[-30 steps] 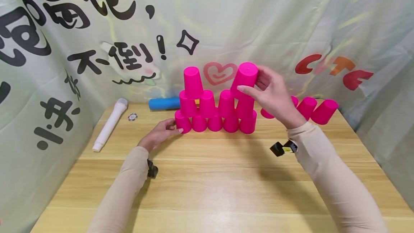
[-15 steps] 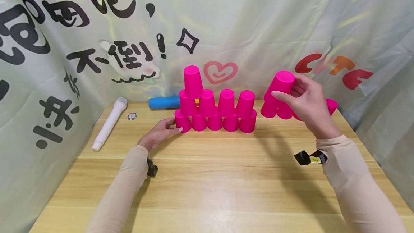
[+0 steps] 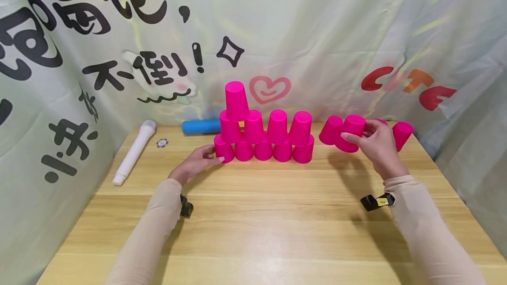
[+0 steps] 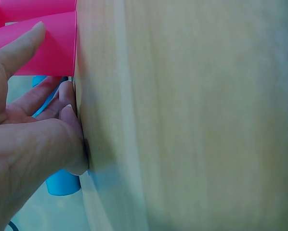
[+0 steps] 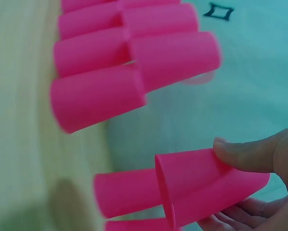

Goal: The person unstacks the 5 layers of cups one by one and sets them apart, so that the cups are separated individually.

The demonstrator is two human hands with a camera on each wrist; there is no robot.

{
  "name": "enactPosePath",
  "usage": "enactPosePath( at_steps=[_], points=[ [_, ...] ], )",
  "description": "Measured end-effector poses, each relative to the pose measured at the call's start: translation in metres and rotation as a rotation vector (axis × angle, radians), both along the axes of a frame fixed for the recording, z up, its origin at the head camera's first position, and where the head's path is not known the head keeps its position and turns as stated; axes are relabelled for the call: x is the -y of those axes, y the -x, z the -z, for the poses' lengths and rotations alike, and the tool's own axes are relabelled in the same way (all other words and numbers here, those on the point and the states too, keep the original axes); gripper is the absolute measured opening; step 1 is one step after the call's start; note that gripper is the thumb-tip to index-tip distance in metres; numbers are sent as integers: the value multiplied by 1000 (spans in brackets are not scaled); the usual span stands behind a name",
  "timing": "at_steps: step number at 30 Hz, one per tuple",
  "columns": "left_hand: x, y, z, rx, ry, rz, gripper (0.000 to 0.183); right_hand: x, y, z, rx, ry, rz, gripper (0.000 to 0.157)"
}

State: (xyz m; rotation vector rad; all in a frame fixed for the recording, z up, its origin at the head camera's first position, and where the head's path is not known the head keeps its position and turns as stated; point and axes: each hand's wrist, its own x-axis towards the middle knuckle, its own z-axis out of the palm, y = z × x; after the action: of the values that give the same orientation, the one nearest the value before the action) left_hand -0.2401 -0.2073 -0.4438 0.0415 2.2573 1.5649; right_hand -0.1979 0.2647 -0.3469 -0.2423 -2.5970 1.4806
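Pinching a pink cup (image 3: 353,125) mouth down, long axis nearly upright, the right hand (image 3: 379,147) hangs above the worktop (image 3: 257,219), right of a 10-cup stack (image 3: 277,127); the left hand (image 3: 195,162), fingers relaxed, touches the leftmost bottom cup (image 3: 224,149).

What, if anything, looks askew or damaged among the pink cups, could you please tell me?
Nothing looks visibly damaged. The stack does look lopsided, though: its lone top cup sits over the left end of the row beneath, with no cup above that row's right end to match.
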Motion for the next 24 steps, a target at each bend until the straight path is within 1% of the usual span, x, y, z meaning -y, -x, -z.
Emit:
enactPosePath(
  at_steps=[4, 12, 18, 24],
  points=[
    [-1, 1, -1, -2, 1, -2, 66, -3, 5, 18, 43, 12, 17, 73],
    [0, 0, 0, 3, 8, 0, 66, -4, 14, 45, 78, 1, 39, 69],
    [-1, 0, -1, 3, 14, 0, 68, -1, 21, 58, 97, 19, 65, 65],
    [-1, -2, -3, 4, 5, -1, 68, 4, 24, 64, 102, 21, 103, 64]
  ],
)
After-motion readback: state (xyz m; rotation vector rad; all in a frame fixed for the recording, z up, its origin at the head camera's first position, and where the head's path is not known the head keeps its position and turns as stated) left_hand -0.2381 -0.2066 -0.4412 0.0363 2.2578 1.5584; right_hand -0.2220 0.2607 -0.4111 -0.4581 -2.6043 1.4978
